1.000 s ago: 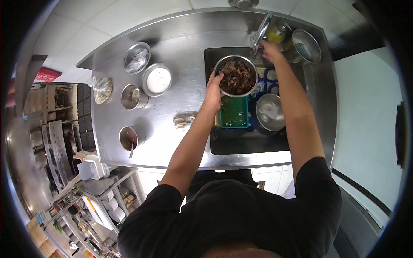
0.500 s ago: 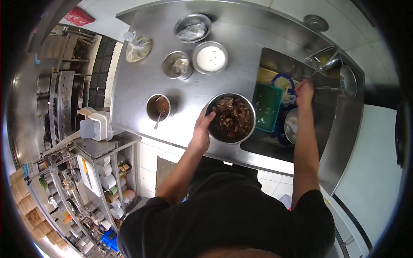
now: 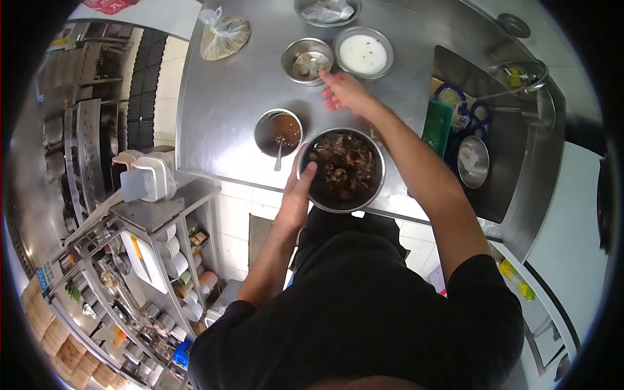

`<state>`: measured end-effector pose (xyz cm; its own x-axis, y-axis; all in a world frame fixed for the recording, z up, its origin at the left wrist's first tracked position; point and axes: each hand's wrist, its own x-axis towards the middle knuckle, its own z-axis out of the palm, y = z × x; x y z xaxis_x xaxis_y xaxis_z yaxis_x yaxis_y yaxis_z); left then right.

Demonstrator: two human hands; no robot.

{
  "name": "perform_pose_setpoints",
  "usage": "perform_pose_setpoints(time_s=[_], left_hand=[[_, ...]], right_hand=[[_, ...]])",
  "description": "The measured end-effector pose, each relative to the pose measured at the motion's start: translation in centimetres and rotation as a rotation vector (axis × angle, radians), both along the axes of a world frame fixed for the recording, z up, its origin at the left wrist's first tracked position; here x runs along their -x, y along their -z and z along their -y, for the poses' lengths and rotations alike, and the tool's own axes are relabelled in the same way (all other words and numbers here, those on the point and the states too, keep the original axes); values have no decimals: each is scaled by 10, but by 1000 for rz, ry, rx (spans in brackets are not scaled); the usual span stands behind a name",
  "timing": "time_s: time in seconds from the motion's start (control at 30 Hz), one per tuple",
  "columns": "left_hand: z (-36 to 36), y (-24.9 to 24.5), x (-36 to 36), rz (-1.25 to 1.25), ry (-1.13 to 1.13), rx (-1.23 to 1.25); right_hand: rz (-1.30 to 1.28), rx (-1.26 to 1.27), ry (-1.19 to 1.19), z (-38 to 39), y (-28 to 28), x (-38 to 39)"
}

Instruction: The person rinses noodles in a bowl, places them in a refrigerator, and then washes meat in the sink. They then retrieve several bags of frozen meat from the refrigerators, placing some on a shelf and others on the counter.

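My left hand (image 3: 298,196) grips the near-left side of a steel bowl (image 3: 376,192), its thumb over the rim. Dark brown chunks that look like sauced meat (image 3: 342,166) fill much of that bowl, which is held at the counter's front edge. Over the counter, my right hand (image 3: 349,95) reaches out with its fingers apart and nothing in them. One fingertip is right at the rim of a small steel bowl (image 3: 292,70) with pale pieces inside. Just behind the hand stands a bowl of white liquid (image 3: 363,54). Left of the meat bowl, a steel pot (image 3: 261,140) holds reddish-brown sauce and a spoon (image 3: 279,158).
A knotted plastic bag (image 3: 224,39) lies at the counter's back left. Behind the small bowl is another bowl holding a clear bag (image 3: 327,11). In the sink (image 3: 502,166) on the right are a green basket (image 3: 437,128) and a metal bowl (image 3: 473,162). Crowded shelves (image 3: 156,222) stand at left.
My right hand has left the sink and moved left to the small bowl. The view has shifted, and my left hand still holds the meat bowl, now nearer my body.
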<state>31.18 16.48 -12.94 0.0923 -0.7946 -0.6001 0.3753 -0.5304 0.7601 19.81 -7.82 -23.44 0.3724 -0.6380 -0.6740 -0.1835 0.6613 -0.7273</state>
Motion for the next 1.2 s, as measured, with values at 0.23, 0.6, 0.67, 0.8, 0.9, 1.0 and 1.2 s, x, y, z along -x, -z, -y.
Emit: perform_pose_setpoints(time_s=[0.23,0.6,0.67,0.8,0.9,1.0,1.2], left_hand=[[-22,60,8,-38,128,24],[1,76,23,-89,312,33],[8,91,35,-56,355,36],[22,71,77,-220,460,112],[25,59,116,-212,608,75],[17,55,167,-171,785,97],[-47,56,293,-179,1099,167]], right_hand=[[-32,73,84,16,2,-21],[-228,259,168,-56,-137,105],[-281,269,218,-90,-162,141],[-340,281,409,-165,-171,215],[-419,217,620,-228,-179,264],[-446,169,747,-298,-193,308],[-500,69,898,-446,-203,365]])
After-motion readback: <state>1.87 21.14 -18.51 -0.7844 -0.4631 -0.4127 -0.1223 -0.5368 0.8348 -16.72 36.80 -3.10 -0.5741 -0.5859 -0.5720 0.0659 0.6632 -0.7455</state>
